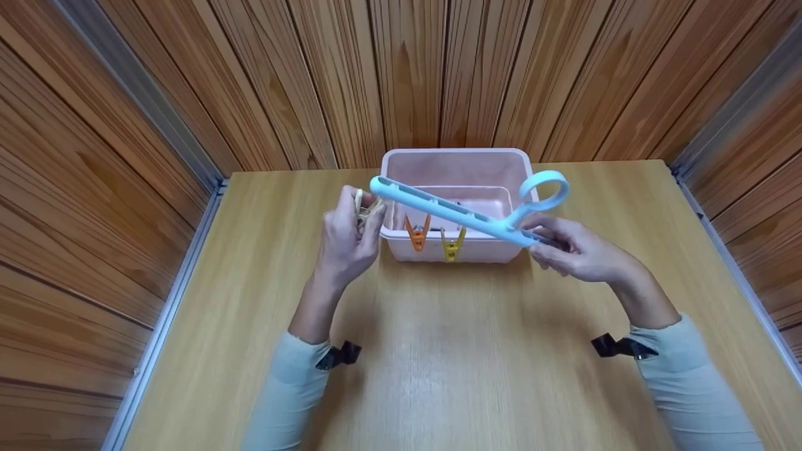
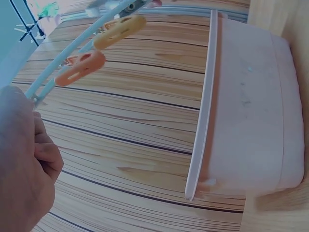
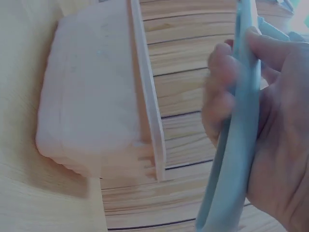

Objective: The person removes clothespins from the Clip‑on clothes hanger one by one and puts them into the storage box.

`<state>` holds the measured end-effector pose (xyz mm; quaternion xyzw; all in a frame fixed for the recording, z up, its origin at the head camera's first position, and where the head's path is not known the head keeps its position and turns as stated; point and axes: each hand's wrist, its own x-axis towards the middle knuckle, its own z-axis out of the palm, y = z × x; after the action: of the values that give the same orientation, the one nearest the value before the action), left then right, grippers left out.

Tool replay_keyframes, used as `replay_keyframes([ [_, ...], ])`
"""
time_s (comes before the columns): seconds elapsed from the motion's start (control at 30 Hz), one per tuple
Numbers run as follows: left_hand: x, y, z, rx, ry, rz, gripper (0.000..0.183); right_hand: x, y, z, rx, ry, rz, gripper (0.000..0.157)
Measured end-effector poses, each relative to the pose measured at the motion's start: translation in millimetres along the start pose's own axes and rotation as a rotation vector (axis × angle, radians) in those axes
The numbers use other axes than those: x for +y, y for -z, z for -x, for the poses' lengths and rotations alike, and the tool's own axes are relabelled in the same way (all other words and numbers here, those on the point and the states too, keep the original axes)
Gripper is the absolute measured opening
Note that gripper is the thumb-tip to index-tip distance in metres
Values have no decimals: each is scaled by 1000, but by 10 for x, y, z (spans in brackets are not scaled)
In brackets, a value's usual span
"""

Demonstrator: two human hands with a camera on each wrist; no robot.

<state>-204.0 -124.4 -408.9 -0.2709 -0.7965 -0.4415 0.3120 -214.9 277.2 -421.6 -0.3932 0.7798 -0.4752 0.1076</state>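
Observation:
A light-blue clip hanger [image 1: 445, 210] with a slotted bar and a ring-shaped hook is held slanting above a pale pink bin [image 1: 455, 250]. My right hand [image 1: 579, 250] grips the bar's right end, thumb and fingers around it in the right wrist view. Below the bar hang an orange clothespin [image 1: 418, 235] and a yellow clothespin [image 1: 452, 247], seen also in the left wrist view. My left hand [image 1: 351, 235], fingers curled, holds a small cream-coloured bundle [image 1: 364, 213] beside the bar's left end. Its exact kind is unclear, partly hidden by the fingers.
The bin stands on the wooden table [image 1: 451, 338] near the back wall of wood planks [image 1: 413, 81]. A few small dark bits show inside it. Plank walls with metal edge strips [image 1: 163, 269] border the table on both sides.

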Motion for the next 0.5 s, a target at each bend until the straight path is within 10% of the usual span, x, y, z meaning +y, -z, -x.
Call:
replay_keyframes([
  [0.5,-45,89,-19,139,-326,-366,33,-43,-111,-52,-38,20,62,27],
])
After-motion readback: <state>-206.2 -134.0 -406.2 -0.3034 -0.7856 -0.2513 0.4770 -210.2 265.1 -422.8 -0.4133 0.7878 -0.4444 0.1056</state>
